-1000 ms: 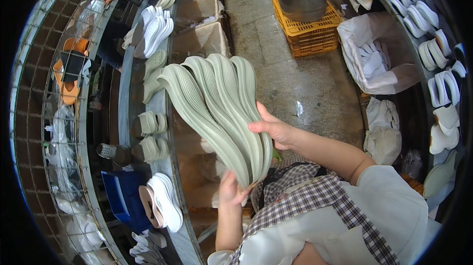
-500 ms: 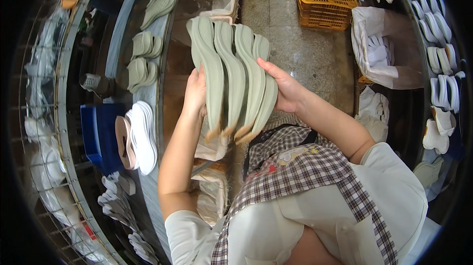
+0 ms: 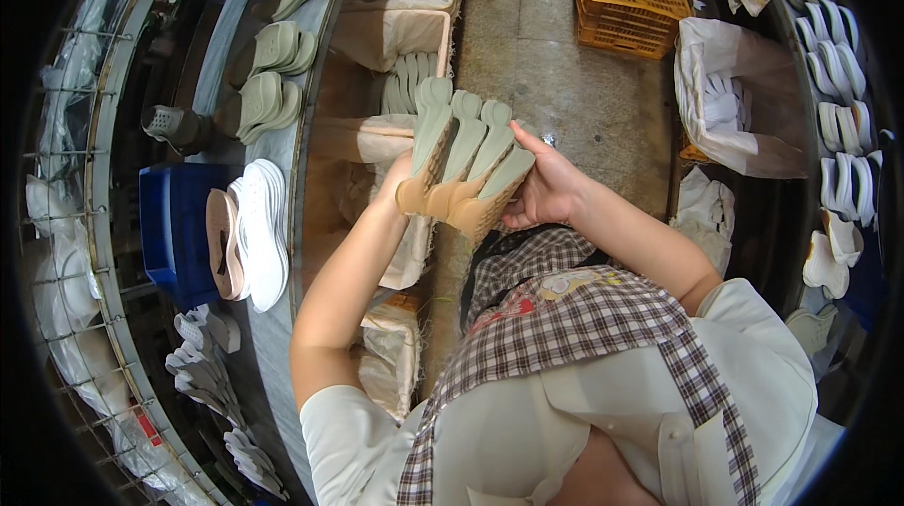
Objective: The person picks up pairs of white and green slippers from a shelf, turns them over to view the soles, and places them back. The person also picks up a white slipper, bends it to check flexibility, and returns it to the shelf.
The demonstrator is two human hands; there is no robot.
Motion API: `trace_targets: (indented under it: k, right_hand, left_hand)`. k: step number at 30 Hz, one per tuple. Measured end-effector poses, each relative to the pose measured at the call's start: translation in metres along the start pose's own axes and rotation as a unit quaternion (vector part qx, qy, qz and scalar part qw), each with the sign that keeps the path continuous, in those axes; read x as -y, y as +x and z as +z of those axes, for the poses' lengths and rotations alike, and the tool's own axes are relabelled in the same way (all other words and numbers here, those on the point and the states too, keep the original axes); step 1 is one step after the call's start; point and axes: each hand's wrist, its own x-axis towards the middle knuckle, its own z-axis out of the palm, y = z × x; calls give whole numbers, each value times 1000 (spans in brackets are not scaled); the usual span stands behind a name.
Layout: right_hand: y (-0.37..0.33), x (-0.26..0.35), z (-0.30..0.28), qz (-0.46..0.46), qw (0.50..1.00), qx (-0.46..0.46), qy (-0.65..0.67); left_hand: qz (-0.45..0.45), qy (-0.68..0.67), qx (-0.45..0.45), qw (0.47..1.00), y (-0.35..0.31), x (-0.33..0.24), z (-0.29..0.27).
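Observation:
Between my two hands I hold a row of several sage-green shoe soles (image 3: 464, 144), pressed side by side and tilted so that their tan, textured undersides face me. My left hand (image 3: 395, 183) closes on the left end of the row, its fingers mostly hidden behind the soles. At the right end, my right hand (image 3: 552, 184) grips the last sole, with fingers along its upper edge and below it. Just beyond the row, more green soles (image 3: 411, 80) stand inside a cloth-lined bin (image 3: 400, 15).
Along the left, a shelf (image 3: 273, 153) carries green soles (image 3: 271, 101), white soles (image 3: 264, 238) and a blue bin (image 3: 174, 233). Yellow crates (image 3: 621, 16) stand far ahead on the floor. To the right are a lined bin (image 3: 692, 96) and a rack with white soles (image 3: 843, 181).
The soles have tipped over, from their long sides showing to their tan undersides facing me. My left hand has moved slightly nearer. Green soles in the bin beyond have come into view.

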Motion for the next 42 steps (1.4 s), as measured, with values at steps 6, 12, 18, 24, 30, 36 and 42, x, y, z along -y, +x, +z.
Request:
trace_targets:
  k: [6, 12, 18, 24, 30, 36, 42]
  right_hand:
    - [-6, 1, 1, 0, 999, -35, -1]
    - [-11, 2, 0, -41, 997, -12, -61]
    - [-23, 11, 9, -278, 946, 18, -162]
    - [-42, 22, 23, -399, 869, 60, -286]
    - [-50, 24, 25, -454, 810, 63, -366]
    - [-54, 26, 24, -458, 802, 61, -379]
    - [-54, 28, 23, -464, 790, 56, -396]
  left_hand:
    - [-3, -19, 8, 1000, 8, 6, -1]
    - [23, 100, -46, 994, -7, 5, 15]
    - [172, 136, -58, 974, -25, 4, 44]
    - [215, 99, -30, 971, -33, 4, 41]
    - [261, 166, -21, 951, -30, 5, 35]
    - [252, 103, -15, 962, -27, 12, 19]
    - [251, 93, -17, 963, -24, 20, 5]
